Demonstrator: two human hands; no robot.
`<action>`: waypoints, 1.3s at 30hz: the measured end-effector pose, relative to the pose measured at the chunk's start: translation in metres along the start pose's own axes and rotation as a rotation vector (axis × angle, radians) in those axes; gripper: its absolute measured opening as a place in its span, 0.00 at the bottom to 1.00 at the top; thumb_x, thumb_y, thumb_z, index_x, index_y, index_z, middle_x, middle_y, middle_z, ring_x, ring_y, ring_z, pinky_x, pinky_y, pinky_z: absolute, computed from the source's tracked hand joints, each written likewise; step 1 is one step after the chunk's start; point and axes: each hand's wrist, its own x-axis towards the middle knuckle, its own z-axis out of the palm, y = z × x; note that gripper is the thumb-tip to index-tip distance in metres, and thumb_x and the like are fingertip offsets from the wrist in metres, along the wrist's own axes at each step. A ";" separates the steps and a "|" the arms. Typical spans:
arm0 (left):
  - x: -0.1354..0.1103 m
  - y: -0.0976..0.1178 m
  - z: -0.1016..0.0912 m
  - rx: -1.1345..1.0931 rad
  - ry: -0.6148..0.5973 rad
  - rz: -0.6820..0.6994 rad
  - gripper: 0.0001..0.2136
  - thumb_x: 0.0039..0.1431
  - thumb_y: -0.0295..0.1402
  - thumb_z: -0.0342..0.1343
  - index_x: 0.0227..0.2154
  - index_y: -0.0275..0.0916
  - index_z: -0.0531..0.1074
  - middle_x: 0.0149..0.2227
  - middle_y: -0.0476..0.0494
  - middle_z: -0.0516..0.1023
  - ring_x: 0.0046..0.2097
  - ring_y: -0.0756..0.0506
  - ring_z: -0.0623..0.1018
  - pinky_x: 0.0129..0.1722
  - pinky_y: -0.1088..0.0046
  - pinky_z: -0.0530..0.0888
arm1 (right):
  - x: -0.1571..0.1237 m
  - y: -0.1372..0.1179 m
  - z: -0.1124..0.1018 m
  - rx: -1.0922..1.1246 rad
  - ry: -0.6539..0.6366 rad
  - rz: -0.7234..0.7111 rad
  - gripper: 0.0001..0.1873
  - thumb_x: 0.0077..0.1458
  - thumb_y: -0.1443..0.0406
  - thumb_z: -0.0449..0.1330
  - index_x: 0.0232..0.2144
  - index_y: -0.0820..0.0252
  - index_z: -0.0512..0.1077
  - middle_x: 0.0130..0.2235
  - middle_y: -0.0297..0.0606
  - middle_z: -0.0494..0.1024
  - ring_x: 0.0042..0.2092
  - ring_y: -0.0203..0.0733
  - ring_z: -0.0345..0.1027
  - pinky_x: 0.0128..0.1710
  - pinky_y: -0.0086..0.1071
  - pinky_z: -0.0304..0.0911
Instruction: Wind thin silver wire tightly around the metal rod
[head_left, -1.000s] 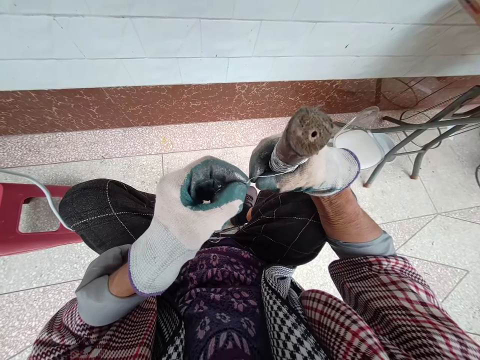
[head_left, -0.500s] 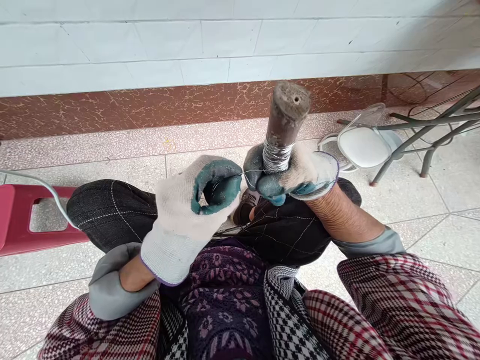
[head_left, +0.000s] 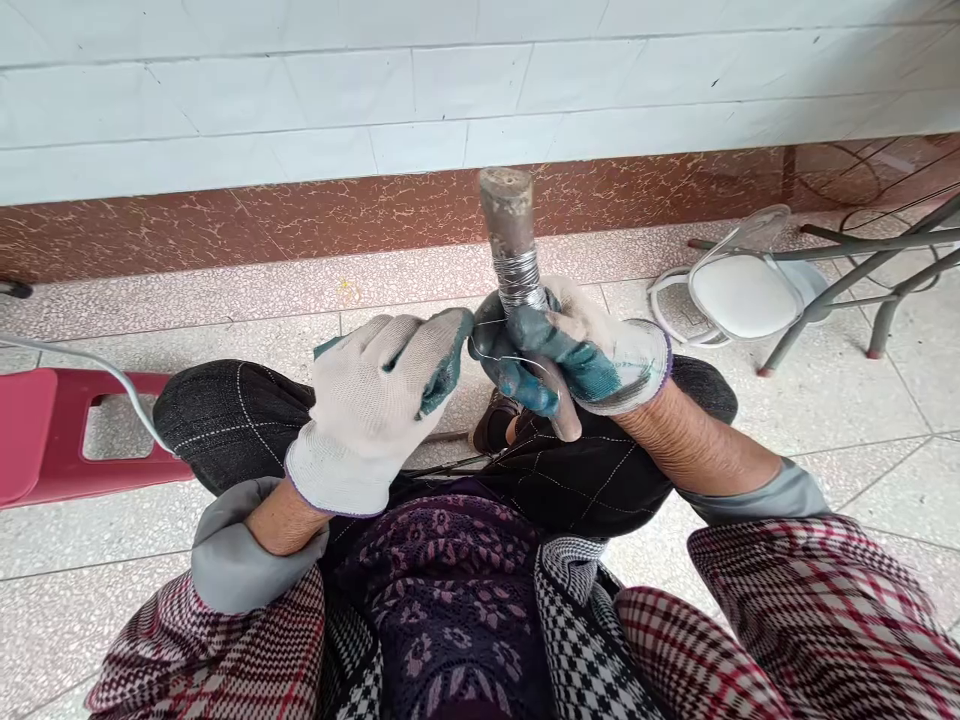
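Note:
Both hands wear white knit gloves with teal palms. My right hand [head_left: 581, 350] is wrapped round a rusty brown rod [head_left: 512, 225] that stands nearly upright above my crossed legs. A coil of thin silver wire [head_left: 520, 278] is wound round the rod just above that fist. A fine strand of the wire [head_left: 499, 357] runs from the rod toward my left hand [head_left: 379, 400], whose fingers are curled and pinched on the strand close beside the rod.
A red plastic stool [head_left: 52, 435] with a white cable [head_left: 97, 375] over it stands at the left. A white round object [head_left: 731, 290] and grey metal chair legs [head_left: 847, 280] are at the right. A tiled wall with a brown skirting lies ahead.
The rod has swung from pointing at the camera to nearly upright and moved left. My left hand has shifted right, closer to the rod, with its palm turned away.

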 end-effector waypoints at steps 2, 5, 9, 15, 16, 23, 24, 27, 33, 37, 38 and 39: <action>-0.003 -0.005 -0.003 -0.062 -0.095 -0.028 0.14 0.72 0.27 0.58 0.54 0.46 0.84 0.38 0.44 0.85 0.37 0.41 0.83 0.35 0.65 0.76 | 0.000 -0.003 0.002 -0.062 0.026 0.000 0.35 0.68 0.39 0.68 0.20 0.55 0.70 0.15 0.33 0.66 0.18 0.39 0.63 0.15 0.29 0.62; -0.007 -0.012 -0.005 -0.106 -0.239 -0.035 0.16 0.72 0.29 0.58 0.55 0.50 0.85 0.41 0.44 0.86 0.40 0.41 0.85 0.41 0.65 0.79 | 0.003 -0.003 0.001 -0.102 0.053 0.038 0.37 0.65 0.32 0.66 0.21 0.53 0.72 0.15 0.34 0.65 0.20 0.42 0.62 0.17 0.33 0.64; -0.008 -0.015 -0.001 -0.163 -0.201 -0.160 0.17 0.71 0.31 0.58 0.59 0.44 0.84 0.46 0.41 0.89 0.46 0.38 0.87 0.49 0.63 0.82 | 0.007 0.000 0.000 -0.043 0.025 0.086 0.34 0.62 0.33 0.70 0.29 0.56 0.75 0.19 0.34 0.70 0.20 0.39 0.61 0.17 0.30 0.63; -0.002 -0.012 0.000 -0.255 -0.208 -0.421 0.12 0.70 0.30 0.60 0.50 0.46 0.87 0.47 0.45 0.90 0.47 0.39 0.87 0.51 0.65 0.82 | 0.012 0.004 0.001 -0.040 0.058 0.133 0.32 0.62 0.39 0.71 0.45 0.61 0.77 0.27 0.33 0.77 0.18 0.33 0.61 0.15 0.26 0.62; -0.001 -0.013 0.000 -0.258 -0.211 -0.423 0.12 0.69 0.29 0.61 0.49 0.46 0.87 0.47 0.45 0.90 0.47 0.39 0.87 0.50 0.65 0.82 | 0.013 0.004 0.001 -0.047 0.063 0.138 0.31 0.63 0.39 0.71 0.45 0.61 0.76 0.27 0.32 0.77 0.18 0.33 0.61 0.14 0.26 0.62; -0.011 -0.031 0.002 -0.023 -0.129 -0.261 0.14 0.70 0.28 0.60 0.52 0.43 0.86 0.43 0.40 0.88 0.43 0.38 0.86 0.43 0.63 0.80 | 0.017 0.008 0.003 0.045 0.022 0.050 0.27 0.67 0.43 0.71 0.43 0.59 0.74 0.26 0.30 0.77 0.18 0.31 0.60 0.13 0.23 0.59; -0.013 -0.032 0.003 0.025 -0.130 -0.216 0.15 0.71 0.28 0.60 0.54 0.44 0.86 0.41 0.40 0.87 0.42 0.38 0.86 0.42 0.63 0.79 | 0.018 0.008 0.004 0.061 0.030 0.046 0.26 0.67 0.44 0.72 0.44 0.59 0.74 0.27 0.29 0.77 0.17 0.31 0.60 0.13 0.23 0.58; -0.016 -0.035 0.002 0.068 -0.199 -0.116 0.17 0.72 0.28 0.58 0.56 0.48 0.86 0.38 0.41 0.85 0.40 0.40 0.85 0.42 0.64 0.80 | 0.019 0.008 0.006 0.098 0.065 0.070 0.22 0.69 0.47 0.72 0.47 0.59 0.75 0.27 0.29 0.77 0.17 0.31 0.60 0.13 0.23 0.57; -0.017 -0.041 0.003 0.070 -0.296 -0.012 0.17 0.71 0.27 0.57 0.53 0.51 0.86 0.38 0.43 0.86 0.40 0.41 0.85 0.43 0.64 0.82 | 0.019 0.004 0.007 0.112 0.086 0.166 0.24 0.69 0.48 0.72 0.54 0.58 0.76 0.27 0.29 0.77 0.19 0.33 0.64 0.14 0.23 0.59; -0.022 -0.039 0.009 -0.100 -0.148 -0.099 0.15 0.73 0.32 0.60 0.57 0.46 0.85 0.42 0.41 0.88 0.44 0.38 0.87 0.47 0.60 0.84 | 0.018 0.002 0.008 0.097 0.081 0.152 0.24 0.68 0.48 0.73 0.51 0.59 0.75 0.28 0.28 0.78 0.18 0.32 0.63 0.13 0.22 0.61; -0.023 -0.036 0.010 -0.137 -0.106 -0.176 0.15 0.73 0.33 0.61 0.58 0.47 0.84 0.45 0.40 0.89 0.46 0.38 0.88 0.50 0.60 0.84 | 0.018 0.003 0.008 0.093 0.079 0.141 0.25 0.68 0.47 0.73 0.50 0.59 0.75 0.28 0.28 0.78 0.18 0.31 0.62 0.13 0.22 0.62; -0.023 -0.033 0.010 -0.162 -0.082 -0.262 0.15 0.73 0.34 0.61 0.58 0.48 0.84 0.47 0.40 0.89 0.48 0.38 0.88 0.51 0.60 0.84 | 0.017 0.003 0.008 0.089 0.077 0.131 0.25 0.67 0.46 0.74 0.49 0.59 0.75 0.28 0.29 0.78 0.18 0.31 0.62 0.13 0.22 0.62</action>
